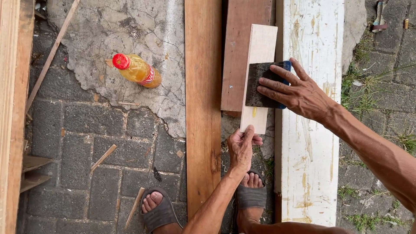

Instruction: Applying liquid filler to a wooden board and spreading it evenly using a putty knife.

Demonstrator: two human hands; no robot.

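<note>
A short pale wooden board [261, 47] lies lengthwise across a brown plank and the edge of a white painted plank [313, 143]. My left hand [242, 146] pinches the near end of the pale board, thumb on top. My right hand [294, 89] presses flat on a dark sanding block with a blue back [259, 86], which rests on the middle of the pale board. A small yellow smear shows on the board just below the block.
A long brown plank [203, 108] lies left of the pale board, a reddish one [240, 39] beneath it. A bottle of yellow liquid with a red cap [138, 70] lies on cracked concrete. Wood slivers litter the paving; my sandalled feet [158, 212] are below. Timber edges the left side.
</note>
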